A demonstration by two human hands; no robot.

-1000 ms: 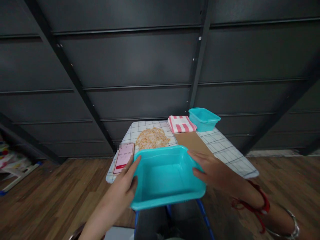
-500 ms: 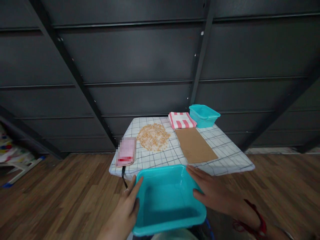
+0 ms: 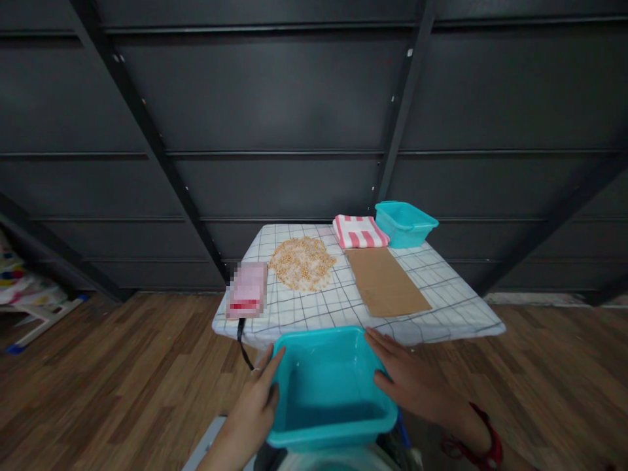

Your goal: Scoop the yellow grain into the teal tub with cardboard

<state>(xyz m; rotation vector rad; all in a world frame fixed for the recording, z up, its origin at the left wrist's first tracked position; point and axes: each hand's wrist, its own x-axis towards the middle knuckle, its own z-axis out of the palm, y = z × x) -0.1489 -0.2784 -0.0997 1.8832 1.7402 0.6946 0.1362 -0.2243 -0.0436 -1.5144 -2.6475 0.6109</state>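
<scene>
A teal plastic basin (image 3: 333, 376) is in front of me at the near edge of the table, its inside bare. My left hand (image 3: 255, 402) grips its left side, with fingers lying along the rim. On the opposite side my right hand (image 3: 407, 379) holds the right rim, thumb and fingers against the wall. Beyond the basin, a spread pile of yellow and whitish grains (image 3: 303, 263) lies on the checked tablecloth (image 3: 314, 320). To the right of the grains is a flat brown cardboard sheet (image 3: 387, 281).
A second teal basin (image 3: 407, 226) stands at the back right, beside a folded pink-and-white striped towel (image 3: 360, 232). A pink packet (image 3: 248, 288) with a dark strap lies at the table's left edge. A pale round object (image 3: 338, 458) shows below the near basin. Dark wall panels rise behind.
The near basin has shifted slightly, its near edge now higher in view, with both hands still on its sides. The camera view has moved a little; the table things stay in place.
</scene>
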